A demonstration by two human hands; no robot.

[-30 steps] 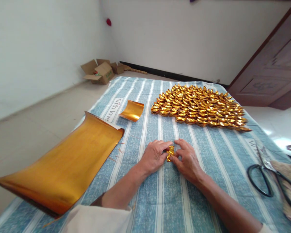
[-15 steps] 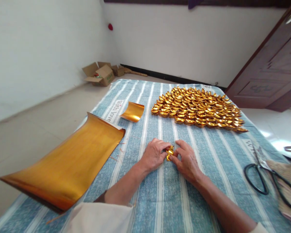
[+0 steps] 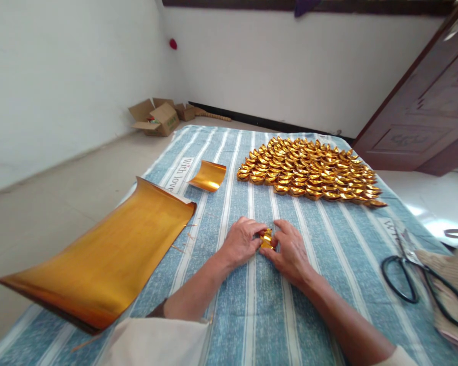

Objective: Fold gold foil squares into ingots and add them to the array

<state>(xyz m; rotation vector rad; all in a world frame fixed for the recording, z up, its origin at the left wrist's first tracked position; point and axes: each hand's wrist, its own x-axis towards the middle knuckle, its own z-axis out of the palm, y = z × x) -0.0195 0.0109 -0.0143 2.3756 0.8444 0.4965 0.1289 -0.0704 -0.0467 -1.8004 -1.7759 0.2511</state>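
Both hands rest low on the blue-and-white striped cloth [image 3: 259, 315] that covers the flat surface; between them sits a small folded piece of gold foil paper [image 3: 266, 239], pinched from either side near the middle of the cloth. The left hand [image 3: 242, 243] curls its fingertips against the left edge of the folded piece, grasping it; the right hand [image 3: 290, 250] presses thumb and forefinger on its right edge, gripping it too, the knuckles bent and the wrist lying on the cloth. Beyond the hands, toward the far end of the cloth, lies a broad bed of finished gold foil ingot shapes [image 3: 309, 170], packed close in overlapping rows. To the left, a large curling sheet of gold foil paper [image 3: 107, 254] lies partly over the cloth's edge, one corner lifted; a smaller curved square of gold foil [image 3: 208, 176] sits apart from it, near printed lettering on a white stripe. At the right edge, black-handled scissors [image 3: 416, 274] lie beside a tan woven item [image 3: 452, 284]. On the floor by the far wall stand open brown cardboard boxes [image 3: 156, 116]; a dark wooden door [image 3: 423, 117] stands at the right.
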